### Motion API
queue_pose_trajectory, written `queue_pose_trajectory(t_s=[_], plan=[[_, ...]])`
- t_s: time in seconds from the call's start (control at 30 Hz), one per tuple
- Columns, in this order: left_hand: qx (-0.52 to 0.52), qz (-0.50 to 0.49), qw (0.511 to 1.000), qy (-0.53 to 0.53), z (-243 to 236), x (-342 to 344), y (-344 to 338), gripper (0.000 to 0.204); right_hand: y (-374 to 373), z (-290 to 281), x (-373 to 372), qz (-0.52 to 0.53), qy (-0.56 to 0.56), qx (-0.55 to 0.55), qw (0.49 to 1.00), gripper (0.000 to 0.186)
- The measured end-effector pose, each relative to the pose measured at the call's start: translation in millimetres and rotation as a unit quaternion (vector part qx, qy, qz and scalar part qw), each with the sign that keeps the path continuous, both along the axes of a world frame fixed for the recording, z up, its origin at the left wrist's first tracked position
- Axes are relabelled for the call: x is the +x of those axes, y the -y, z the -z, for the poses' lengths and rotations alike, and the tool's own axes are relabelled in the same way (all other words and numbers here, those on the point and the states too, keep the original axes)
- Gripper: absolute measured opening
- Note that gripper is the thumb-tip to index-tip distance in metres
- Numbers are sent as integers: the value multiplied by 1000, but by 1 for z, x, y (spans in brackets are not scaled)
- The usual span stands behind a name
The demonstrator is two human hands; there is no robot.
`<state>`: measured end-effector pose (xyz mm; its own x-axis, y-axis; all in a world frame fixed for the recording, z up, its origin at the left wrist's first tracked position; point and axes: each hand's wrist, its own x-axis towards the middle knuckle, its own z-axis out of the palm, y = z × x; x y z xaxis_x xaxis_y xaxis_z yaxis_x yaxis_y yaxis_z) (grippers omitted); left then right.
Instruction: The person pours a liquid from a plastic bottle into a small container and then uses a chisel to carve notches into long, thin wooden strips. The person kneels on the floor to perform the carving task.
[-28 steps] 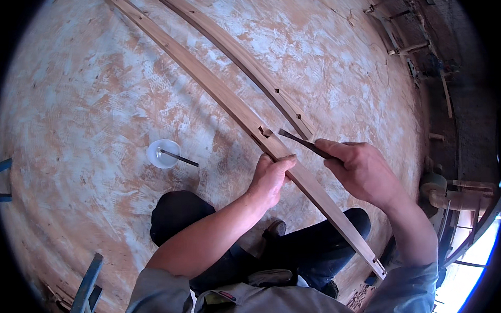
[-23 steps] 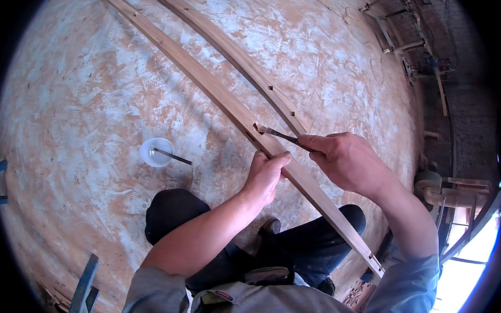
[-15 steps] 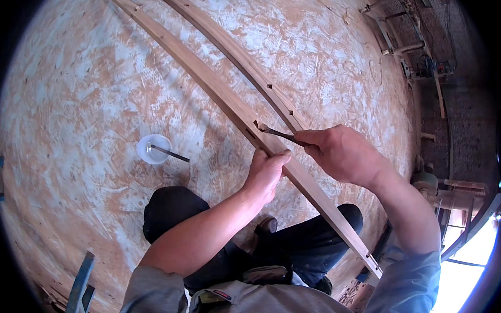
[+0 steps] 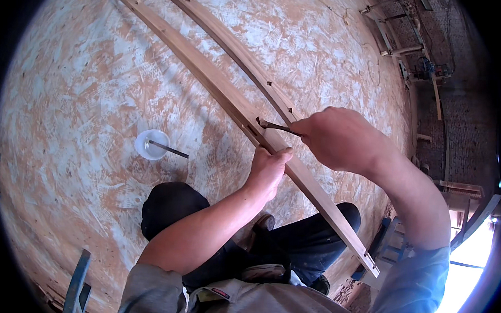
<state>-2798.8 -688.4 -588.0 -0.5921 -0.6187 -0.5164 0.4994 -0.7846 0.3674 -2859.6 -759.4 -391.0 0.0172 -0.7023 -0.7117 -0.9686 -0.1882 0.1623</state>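
Note:
My left hand [image 4: 266, 172] is closed around a long, narrow wooden rail [image 4: 206, 78], thumb along its top, just below a cut notch [image 4: 261, 124]. My right hand [image 4: 339, 139] grips a slim dark tool [image 4: 282, 128], whose flat tip sits in that notch; I cannot tell what kind of tip it is. The rail lies diagonally across my folded legs. A second long rail [image 4: 230, 47] with small square holes runs alongside it, to the right and farther up. A round white bowl [image 4: 155, 138] with a dark stick [image 4: 173, 150] leaning out stands on the floor left of my hands.
The mottled floor [image 4: 78, 124] surrounds me. A blue metal stand [image 4: 78, 278] is at the lower left. Wooden and metal frames [image 4: 395, 30] line the dark right side, with more equipment [image 4: 456, 204] by a bright opening at the lower right.
The tool's tip moved from beside the rail into its notch. My right hand and forearm have since shifted upward and turned further over. My left hand keeps its grip, slightly higher in view.

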Motion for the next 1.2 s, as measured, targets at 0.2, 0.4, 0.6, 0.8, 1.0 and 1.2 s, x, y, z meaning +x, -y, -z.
queue_pose_trajectory(t_s=[0.2, 0.4, 0.6, 0.8, 1.0, 1.2], plan=[[36, 2, 999, 2, -6, 1, 2, 20, 2, 5, 24, -56, -57, 37, 996, 13], [33, 19, 999, 18, -7, 6, 2, 25, -27, 22, 24, -58, -54, -28, 996, 21], [6, 18, 1000, -24, -8, 11, 4, 18, -43, 24, 17, -137, -92, -75, 983, 37], [59, 19, 997, -39, 0, 9, 2, 28, -30, 12, -10, -228, -35, -141, 963, 24], [72, 43, 996, 0, 0, 9, 4, 31, -5, 12, 16, -204, -80, -62, 974, 9], [58, 53, 997, -11, 0, 8, 2, 31, 31, 10, 24, -336, -54, -50, 939, 8]])
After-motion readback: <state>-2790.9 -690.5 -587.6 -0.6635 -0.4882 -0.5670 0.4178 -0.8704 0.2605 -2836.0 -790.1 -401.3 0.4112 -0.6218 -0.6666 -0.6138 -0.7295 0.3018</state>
